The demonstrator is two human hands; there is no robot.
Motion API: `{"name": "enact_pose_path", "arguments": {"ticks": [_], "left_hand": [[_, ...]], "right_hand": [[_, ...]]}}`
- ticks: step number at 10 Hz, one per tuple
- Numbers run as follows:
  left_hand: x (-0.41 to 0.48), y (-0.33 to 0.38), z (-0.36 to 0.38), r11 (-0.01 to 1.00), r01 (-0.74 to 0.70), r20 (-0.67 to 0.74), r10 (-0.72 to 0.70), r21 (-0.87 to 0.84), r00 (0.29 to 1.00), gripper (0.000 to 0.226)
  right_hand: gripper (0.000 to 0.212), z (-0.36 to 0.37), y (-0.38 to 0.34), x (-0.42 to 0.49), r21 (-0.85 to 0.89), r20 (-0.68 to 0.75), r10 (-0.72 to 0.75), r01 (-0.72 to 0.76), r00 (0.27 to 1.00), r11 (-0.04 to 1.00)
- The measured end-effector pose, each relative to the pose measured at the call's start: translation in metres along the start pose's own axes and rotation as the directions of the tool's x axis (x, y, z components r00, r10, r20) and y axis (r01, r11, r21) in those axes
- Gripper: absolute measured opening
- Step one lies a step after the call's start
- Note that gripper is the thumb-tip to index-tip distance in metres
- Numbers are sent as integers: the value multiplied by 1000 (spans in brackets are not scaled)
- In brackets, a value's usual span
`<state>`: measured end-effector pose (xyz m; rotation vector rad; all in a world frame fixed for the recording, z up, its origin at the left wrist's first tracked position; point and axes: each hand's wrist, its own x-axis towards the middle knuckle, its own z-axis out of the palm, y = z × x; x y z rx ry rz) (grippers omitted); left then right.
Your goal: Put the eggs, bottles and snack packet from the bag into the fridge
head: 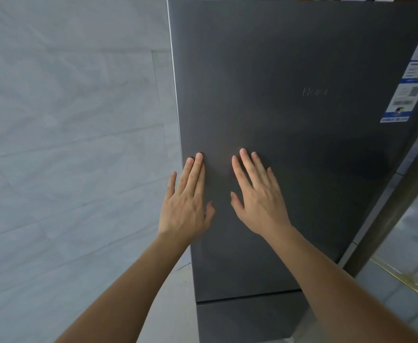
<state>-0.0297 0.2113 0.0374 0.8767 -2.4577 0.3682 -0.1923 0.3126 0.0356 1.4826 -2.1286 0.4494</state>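
A tall grey fridge point(302, 70) fills the middle and right of the view, its upper door closed. My left hand point(185, 201) lies flat with straight fingers against the door near its left edge. My right hand point(257, 194) presses flat on the door just to the right of it, fingers spread. Neither hand holds anything. The eggs, bottles, snack packet and bag are out of view.
A pale tiled wall point(66, 120) stands close on the left of the fridge. Energy and product stickers point(410, 80) sit on the door's right edge. A lower door point(247, 320) begins beneath the upper one. Glossy floor with a gold strip point(401, 278) shows at right.
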Motion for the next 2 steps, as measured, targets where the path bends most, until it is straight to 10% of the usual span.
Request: {"name": "enact_pose_path", "arguments": {"ticks": [2], "left_hand": [[-5,14,-23,991,54,4,-54,-120,999,86]], "right_hand": [[76,-34,0,-6,-12,25,-2,2,1000,1000]]}}
